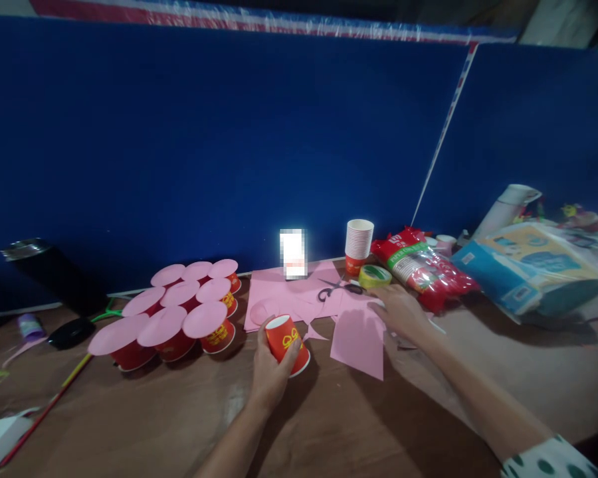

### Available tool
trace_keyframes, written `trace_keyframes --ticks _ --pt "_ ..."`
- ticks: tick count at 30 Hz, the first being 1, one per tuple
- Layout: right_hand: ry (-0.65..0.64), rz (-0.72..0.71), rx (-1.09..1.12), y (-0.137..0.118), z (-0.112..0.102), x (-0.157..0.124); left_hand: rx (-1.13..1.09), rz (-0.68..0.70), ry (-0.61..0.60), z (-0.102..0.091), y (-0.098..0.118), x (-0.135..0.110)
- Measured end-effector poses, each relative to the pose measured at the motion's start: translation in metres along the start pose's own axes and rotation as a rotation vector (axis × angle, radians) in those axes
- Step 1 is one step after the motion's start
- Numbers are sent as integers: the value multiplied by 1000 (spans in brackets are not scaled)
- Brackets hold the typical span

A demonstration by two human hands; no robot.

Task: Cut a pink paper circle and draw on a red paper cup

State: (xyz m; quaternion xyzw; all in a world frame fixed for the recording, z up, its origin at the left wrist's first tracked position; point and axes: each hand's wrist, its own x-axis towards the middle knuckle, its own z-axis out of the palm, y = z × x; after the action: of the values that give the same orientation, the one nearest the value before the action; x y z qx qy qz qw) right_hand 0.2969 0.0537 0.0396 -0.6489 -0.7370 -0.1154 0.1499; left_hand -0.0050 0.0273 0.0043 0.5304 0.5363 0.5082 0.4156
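Red paper cup printed in yellow (282,340) leans in a person's left hand (269,372), narrow end up, fingers curled round its wall and thumb across the front, toward the middle of a brown wooden desk (179,411). A dark blue panel (279,133) lines the far edge. Toward the left end, nine red cups topped with pink paper discs (179,293) stand in rows; behind the held cup lie flat pink sheets (274,285). A stack of paper cups (359,242) rises near the far edge, close to a yellow tape roll (371,283) and black-handled scissors (355,288). Beside the roll is the right hand (391,299); whether its fingers grip anything cannot be told. A hard squeeze could dent the thin cup, a stray reach topple the stack, and a nudge to the wide, overhanging discs unsettle the rows.
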Motion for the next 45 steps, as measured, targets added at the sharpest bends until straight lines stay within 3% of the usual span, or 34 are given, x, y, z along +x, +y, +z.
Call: trace_keyframes --ticks 7,18,23,30,38,41,45 --pt "20 -37 -3 8 1 -7 31 10 12 0 0 1" --pt "15 197 -136 69 -13 -48 105 29 -5 -2 -6 4" --pt "-30 253 -208 83 -11 -64 110 24 9 -2 -4 4" --pt "-35 251 -235 77 -13 -68 119 40 -3 -2 -2 3" --pt "-88 294 -237 69 1 -62 144 50 -2 -2 -6 4" --pt "-39 334 -238 68 -2 -59 129 29 -11 -2 -7 4" --pt "180 344 -96 56 -11 -48 102 21 -11 -1 -6 3"
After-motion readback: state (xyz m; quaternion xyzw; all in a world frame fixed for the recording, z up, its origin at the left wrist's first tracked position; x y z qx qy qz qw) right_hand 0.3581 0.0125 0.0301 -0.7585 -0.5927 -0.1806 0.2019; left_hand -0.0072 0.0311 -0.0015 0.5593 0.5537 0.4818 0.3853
